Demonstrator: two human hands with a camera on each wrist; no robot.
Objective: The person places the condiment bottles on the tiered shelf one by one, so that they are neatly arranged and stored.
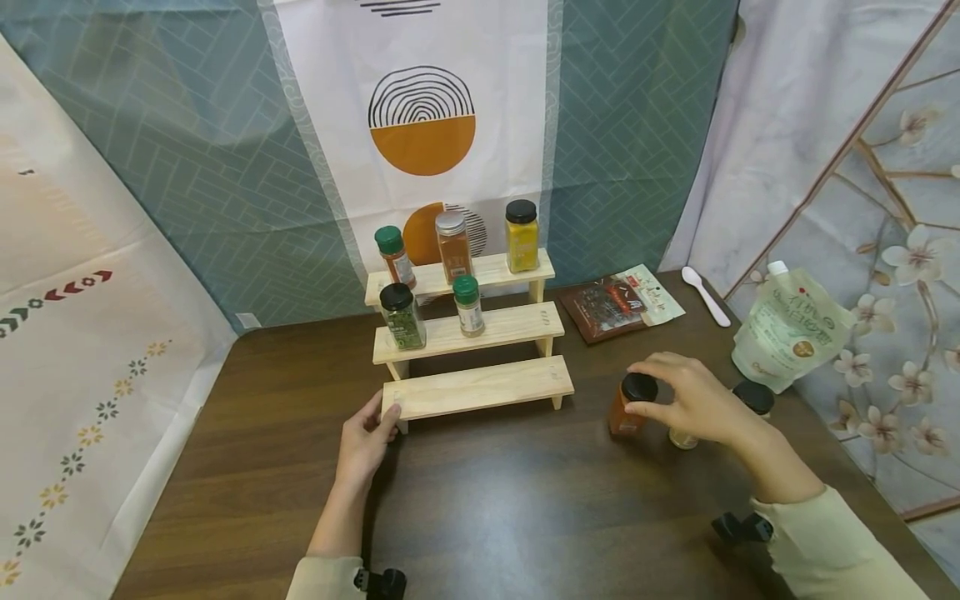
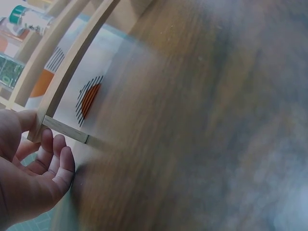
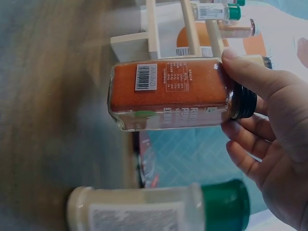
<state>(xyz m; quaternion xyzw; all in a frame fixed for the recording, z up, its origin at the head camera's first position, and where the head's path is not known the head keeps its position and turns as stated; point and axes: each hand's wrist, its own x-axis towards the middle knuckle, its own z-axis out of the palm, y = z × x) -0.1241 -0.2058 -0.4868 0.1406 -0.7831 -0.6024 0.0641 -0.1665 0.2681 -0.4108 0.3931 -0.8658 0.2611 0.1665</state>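
Observation:
My right hand (image 1: pixel 686 396) grips a spice jar (image 1: pixel 626 412) of orange-red powder by its black lid, thumb and fingers on either side. In the right wrist view the jar (image 3: pixel 168 94) shows a barcode label. A green-capped bottle (image 3: pixel 144 209) is beside it, partly hidden under my hand in the head view. At the left end of the three-step wooden rack (image 1: pixel 480 387), my left hand (image 1: pixel 366 437) holds the lowest step, thumb on top and fingers below. The left wrist view shows that hand (image 2: pixel 36 168) at the step's corner.
Several spice jars stand on the upper two steps, among them a yellow one (image 1: pixel 522 237) and a green-herb one (image 1: pixel 403 317). Right of the rack lie a brown packet (image 1: pixel 607 308) and a white spoon (image 1: pixel 705 296). A spouted pouch (image 1: pixel 791 329) and another black-lidded jar (image 1: pixel 753 397) stand far right.

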